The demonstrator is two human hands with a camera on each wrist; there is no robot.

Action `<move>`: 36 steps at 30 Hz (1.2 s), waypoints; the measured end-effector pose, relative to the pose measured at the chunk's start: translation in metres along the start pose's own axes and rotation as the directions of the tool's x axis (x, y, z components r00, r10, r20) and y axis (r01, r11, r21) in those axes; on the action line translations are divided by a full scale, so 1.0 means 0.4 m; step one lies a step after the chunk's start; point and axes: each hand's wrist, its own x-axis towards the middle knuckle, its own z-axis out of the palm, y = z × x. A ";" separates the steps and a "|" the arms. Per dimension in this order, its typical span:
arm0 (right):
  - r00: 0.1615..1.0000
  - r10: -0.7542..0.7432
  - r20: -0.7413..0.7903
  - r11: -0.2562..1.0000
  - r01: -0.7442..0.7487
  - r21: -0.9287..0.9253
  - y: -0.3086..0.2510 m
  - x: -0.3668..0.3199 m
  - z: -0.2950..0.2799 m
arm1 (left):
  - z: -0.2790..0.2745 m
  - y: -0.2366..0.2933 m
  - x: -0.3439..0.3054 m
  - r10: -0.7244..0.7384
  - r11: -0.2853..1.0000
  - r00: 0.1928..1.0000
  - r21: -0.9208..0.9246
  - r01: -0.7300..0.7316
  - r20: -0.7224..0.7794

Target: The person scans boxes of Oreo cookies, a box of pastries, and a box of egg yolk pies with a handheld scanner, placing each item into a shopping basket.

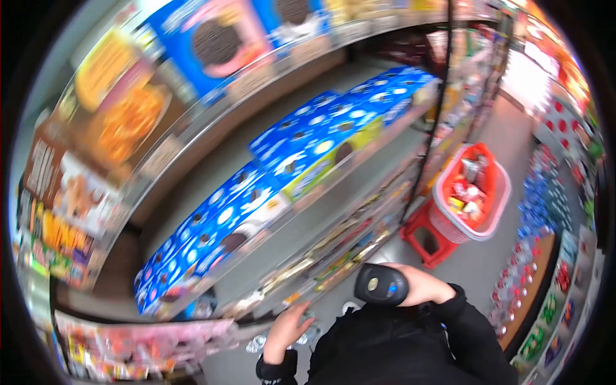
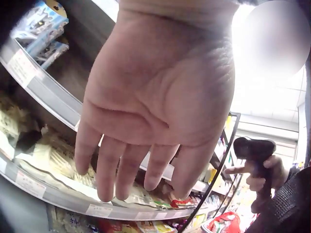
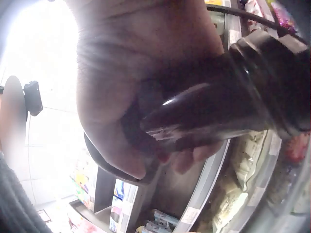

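Black handheld scanner [image 1: 382, 286] in the right hand [image 1: 422, 286], fingers clamped round its handle.

The left hand [image 1: 287, 328] is near the lower shelf's [image 2: 63, 198] front edge, fingers straight and slightly apart; blue packs [image 1: 215, 221] line a higher shelf's [image 1: 359, 160] front edge; farther out, a pink basket [image 1: 499, 204] holds mixed packets [image 1: 470, 196].

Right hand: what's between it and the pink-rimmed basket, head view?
In the head view, the red stand below the pink-rimmed basket lies between it and the right hand, with grey floor beside the stand.
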 end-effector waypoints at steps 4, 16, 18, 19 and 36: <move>0.999 -0.032 -0.042 0.998 0.033 0.046 0.008 -0.053 -0.022 | 0.042 -0.002 0.040 -0.082 0.997 0.992 -0.007 0.083 0.095; 0.956 -0.008 -0.295 0.999 0.019 0.035 0.086 -0.345 -0.218 | 0.208 0.256 0.253 0.007 1.000 0.967 0.001 -0.008 0.253; 0.947 0.025 -0.320 0.999 -0.009 0.052 0.103 -0.408 -0.260 | 0.242 0.315 0.294 -0.008 0.999 0.956 0.035 -0.003 0.294; 0.925 0.054 -0.376 0.997 -0.029 0.070 0.114 -0.440 -0.281 | 0.261 0.343 0.315 0.051 0.997 0.959 0.037 -0.063 0.277; 0.664 0.327 -0.673 0.945 -0.249 0.213 0.261 -0.886 -0.516 | 0.487 0.761 0.539 0.174 0.977 0.905 0.043 -0.207 0.388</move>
